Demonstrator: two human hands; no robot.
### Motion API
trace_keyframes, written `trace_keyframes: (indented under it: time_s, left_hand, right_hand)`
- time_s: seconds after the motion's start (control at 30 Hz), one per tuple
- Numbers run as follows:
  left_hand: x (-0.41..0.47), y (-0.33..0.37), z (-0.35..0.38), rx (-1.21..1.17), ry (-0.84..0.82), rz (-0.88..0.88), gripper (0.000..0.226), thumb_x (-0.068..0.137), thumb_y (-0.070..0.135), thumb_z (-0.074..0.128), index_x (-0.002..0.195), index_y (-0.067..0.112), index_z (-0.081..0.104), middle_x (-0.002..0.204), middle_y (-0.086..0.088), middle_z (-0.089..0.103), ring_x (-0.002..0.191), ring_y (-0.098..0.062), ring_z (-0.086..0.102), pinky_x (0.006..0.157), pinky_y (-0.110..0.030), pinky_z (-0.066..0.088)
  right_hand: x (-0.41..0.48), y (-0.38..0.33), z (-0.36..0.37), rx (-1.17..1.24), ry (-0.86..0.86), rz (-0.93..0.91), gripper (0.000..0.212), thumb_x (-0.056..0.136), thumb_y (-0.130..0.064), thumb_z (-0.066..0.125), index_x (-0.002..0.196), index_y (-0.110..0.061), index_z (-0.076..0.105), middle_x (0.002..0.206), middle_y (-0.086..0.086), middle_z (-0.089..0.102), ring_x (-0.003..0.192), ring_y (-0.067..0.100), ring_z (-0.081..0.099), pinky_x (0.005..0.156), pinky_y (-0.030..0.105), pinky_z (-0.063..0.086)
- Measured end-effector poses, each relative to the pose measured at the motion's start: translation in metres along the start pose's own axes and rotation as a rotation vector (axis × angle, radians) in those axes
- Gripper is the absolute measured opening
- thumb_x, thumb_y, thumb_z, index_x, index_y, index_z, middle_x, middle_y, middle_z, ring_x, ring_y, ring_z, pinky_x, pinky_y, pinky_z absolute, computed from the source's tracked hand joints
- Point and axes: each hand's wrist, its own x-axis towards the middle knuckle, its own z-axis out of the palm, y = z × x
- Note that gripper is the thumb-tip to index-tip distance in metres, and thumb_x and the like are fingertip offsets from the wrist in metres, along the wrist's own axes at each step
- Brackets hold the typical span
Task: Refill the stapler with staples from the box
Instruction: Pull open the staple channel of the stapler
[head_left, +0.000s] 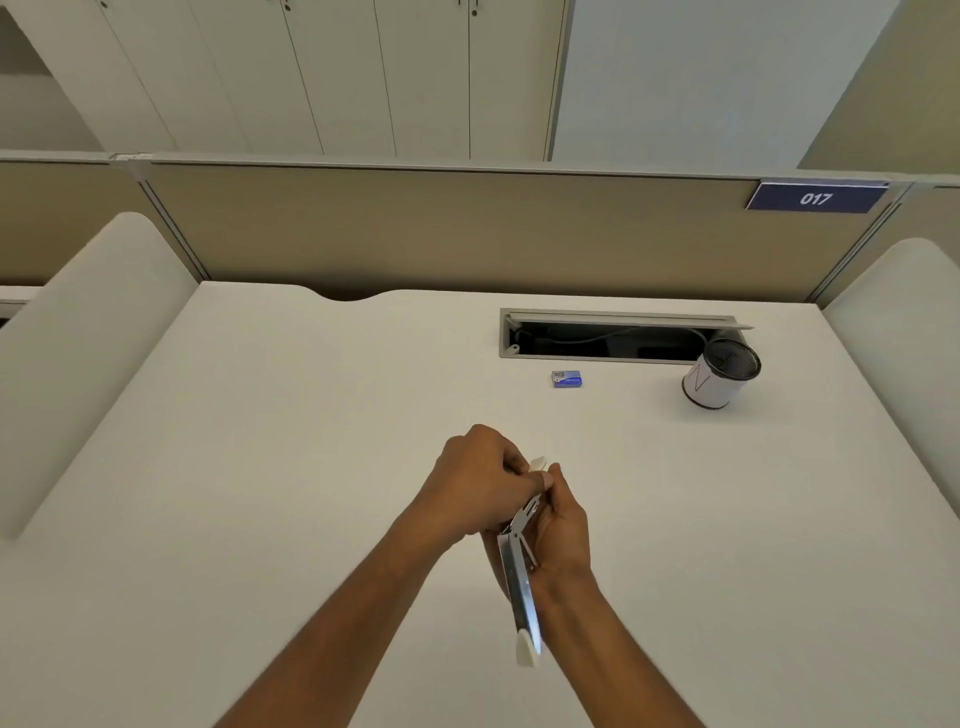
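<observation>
You've got the stapler (519, 582) swung open, left hand (483, 483) and right hand (563, 530) both gripping it above the desk (260, 467); the staple box (567, 379) sits untouched beyond, so loading remains.

White desk (260, 441) with notch cut in far edge. Open cable hatch (618, 338) set in desk top, right of centre, lid raised, dark inside with a cable showing. Beige partition panel (441, 228) along far edge, grey top rail. Blue plate (815, 198) marked 017 at panel's upper right. Rounded white dividers (88, 338) at both sides. Pale cabinet doors (337, 73) behind. Even, soft light.
</observation>
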Motion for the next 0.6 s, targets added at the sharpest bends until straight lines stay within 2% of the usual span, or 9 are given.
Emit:
trace_keyframes:
  time_s: [0.1, 0.17, 0.23, 0.33, 0.43, 0.5, 0.53, 0.6]
  left_hand:
    - [-0.002, 0.0, 0.003, 0.019, -0.012, 0.007, 0.025, 0.085, 0.043, 0.079, 0.086, 0.018, 0.08, 0.078, 0.001, 0.077, 0.068, -0.011, 0.072, 0.054, -0.022, 0.057]
    - [-0.002, 0.001, 0.004, 0.013, 0.004, 0.014, 0.023, 0.084, 0.043, 0.08, 0.083, 0.02, 0.079, 0.074, 0.004, 0.077, 0.064, -0.006, 0.07, 0.049, -0.017, 0.05]
    - [-0.004, 0.002, 0.006, 0.034, 0.043, 0.035, 0.023, 0.085, 0.041, 0.079, 0.082, 0.019, 0.08, 0.071, 0.005, 0.075, 0.065, -0.006, 0.07, 0.052, -0.019, 0.053]
    - [-0.006, 0.008, 0.013, 0.113, 0.062, 0.055, 0.024, 0.087, 0.036, 0.076, 0.084, 0.012, 0.08, 0.078, -0.003, 0.076, 0.077, -0.018, 0.072, 0.066, -0.029, 0.06]
    - [-0.007, 0.013, 0.015, 0.022, 0.065, 0.041, 0.02, 0.078, 0.037, 0.083, 0.076, 0.018, 0.079, 0.069, 0.002, 0.075, 0.067, -0.006, 0.07, 0.052, -0.016, 0.051]
    - [-0.006, 0.013, 0.011, -0.069, 0.029, 0.015, 0.025, 0.071, 0.043, 0.089, 0.073, 0.02, 0.079, 0.065, 0.006, 0.076, 0.057, 0.002, 0.068, 0.043, -0.008, 0.044]
    - [-0.007, 0.012, 0.01, -0.09, -0.004, 0.005, 0.028, 0.069, 0.046, 0.091, 0.073, 0.021, 0.079, 0.065, 0.007, 0.076, 0.054, 0.004, 0.066, 0.043, -0.008, 0.044]
    - [-0.009, 0.011, 0.005, -0.075, -0.072, -0.008, 0.032, 0.066, 0.051, 0.092, 0.075, 0.022, 0.081, 0.069, 0.008, 0.078, 0.059, 0.001, 0.07, 0.051, -0.017, 0.055]
  right_hand:
    - [0.001, 0.001, -0.008, -0.012, 0.031, -0.011, 0.062, 0.103, -0.046, 0.043, 0.074, -0.007, 0.083, 0.08, 0.014, 0.078, 0.072, 0.025, 0.077, 0.088, 0.04, 0.051]
    - [0.001, -0.002, -0.01, -0.043, 0.04, -0.017, 0.064, 0.104, -0.046, 0.041, 0.074, -0.007, 0.083, 0.079, 0.014, 0.079, 0.071, 0.025, 0.078, 0.077, 0.038, 0.058]
    - [0.0, -0.004, -0.007, -0.044, 0.029, -0.011, 0.064, 0.103, -0.046, 0.042, 0.075, -0.006, 0.083, 0.078, 0.014, 0.078, 0.071, 0.025, 0.078, 0.067, 0.033, 0.062]
    - [-0.001, -0.003, -0.009, -0.028, 0.03, -0.002, 0.06, 0.103, -0.046, 0.045, 0.073, -0.008, 0.082, 0.074, 0.011, 0.076, 0.068, 0.023, 0.077, 0.068, 0.032, 0.058]
    - [-0.007, -0.003, -0.008, 0.042, -0.037, -0.014, 0.049, 0.102, -0.04, 0.051, 0.082, -0.006, 0.081, 0.083, 0.011, 0.078, 0.079, 0.023, 0.078, 0.074, 0.034, 0.061]
    - [-0.008, -0.004, -0.009, 0.08, -0.102, -0.014, 0.057, 0.103, -0.043, 0.046, 0.084, -0.003, 0.082, 0.089, 0.013, 0.08, 0.086, 0.024, 0.079, 0.074, 0.035, 0.062]
    - [-0.009, -0.006, -0.009, 0.079, -0.121, -0.015, 0.06, 0.104, -0.044, 0.044, 0.086, -0.001, 0.082, 0.092, 0.015, 0.08, 0.089, 0.025, 0.079, 0.074, 0.035, 0.062]
    - [-0.009, -0.008, -0.011, 0.046, -0.126, -0.014, 0.062, 0.103, -0.046, 0.044, 0.089, 0.002, 0.081, 0.098, 0.02, 0.078, 0.092, 0.029, 0.078, 0.076, 0.037, 0.062]
